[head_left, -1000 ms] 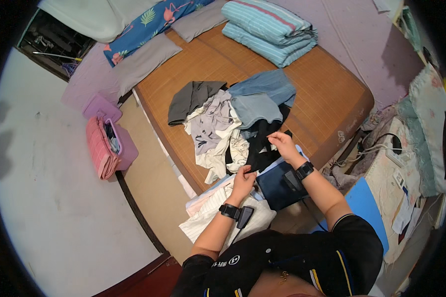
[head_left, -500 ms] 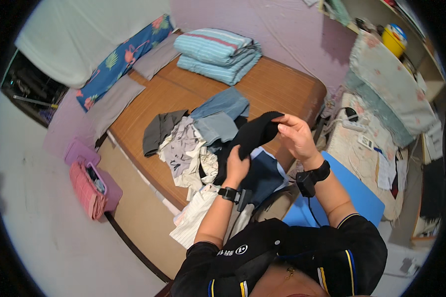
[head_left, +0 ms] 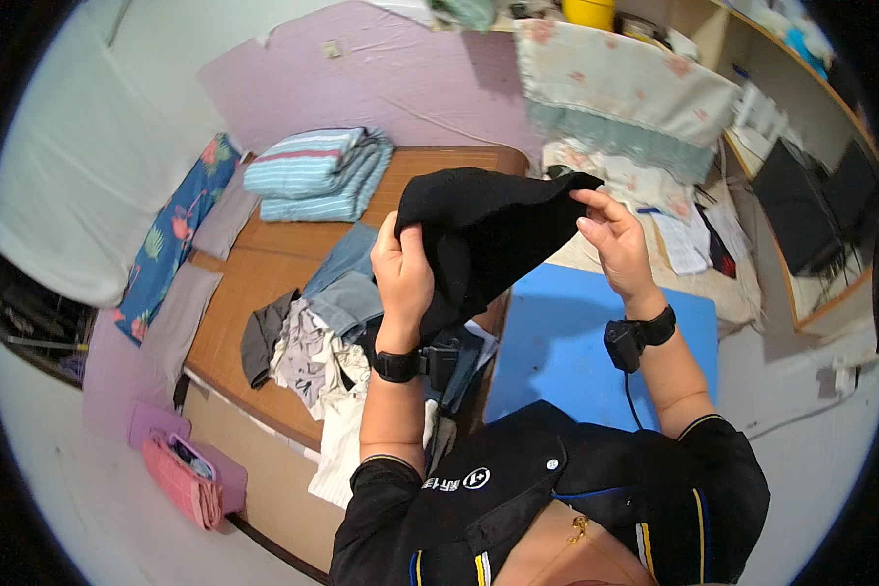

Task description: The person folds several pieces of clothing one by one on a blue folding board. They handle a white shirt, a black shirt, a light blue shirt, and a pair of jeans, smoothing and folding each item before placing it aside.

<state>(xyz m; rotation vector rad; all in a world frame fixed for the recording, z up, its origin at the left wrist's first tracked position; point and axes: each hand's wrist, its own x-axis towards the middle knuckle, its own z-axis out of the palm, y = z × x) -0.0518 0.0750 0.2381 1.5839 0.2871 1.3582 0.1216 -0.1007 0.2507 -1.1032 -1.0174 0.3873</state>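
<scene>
Both hands hold up a black knit garment (head_left: pixel 488 234), its opening spread wide; its exact kind cannot be told. My left hand (head_left: pixel 402 278) is closed on its left edge, thumb over the fabric. At the far right corner, my right hand (head_left: pixel 615 239) pinches the edge between thumb and fingers. The garment's lower part hangs down by my left wrist. Behind my left forearm lies a heap of clothes on the bed: light blue jeans (head_left: pixel 347 303), a pale patterned garment (head_left: pixel 303 352), a dark grey piece (head_left: pixel 267 337) and a white striped cloth (head_left: pixel 340 444).
A blue table (head_left: pixel 596 342) stands below my right hand, beside the brown bed mat (head_left: pixel 439 171). A folded striped quilt (head_left: pixel 313 181) and grey pillows (head_left: pixel 227 220) lie on the bed. At lower left is a purple bin (head_left: pixel 230 479) with pink cloth. Shelves (head_left: pixel 723 73) stand at the right.
My hands have lifted the black garment off the heap and over toward the blue table, spreading its opening wider. The view has turned to the right.
</scene>
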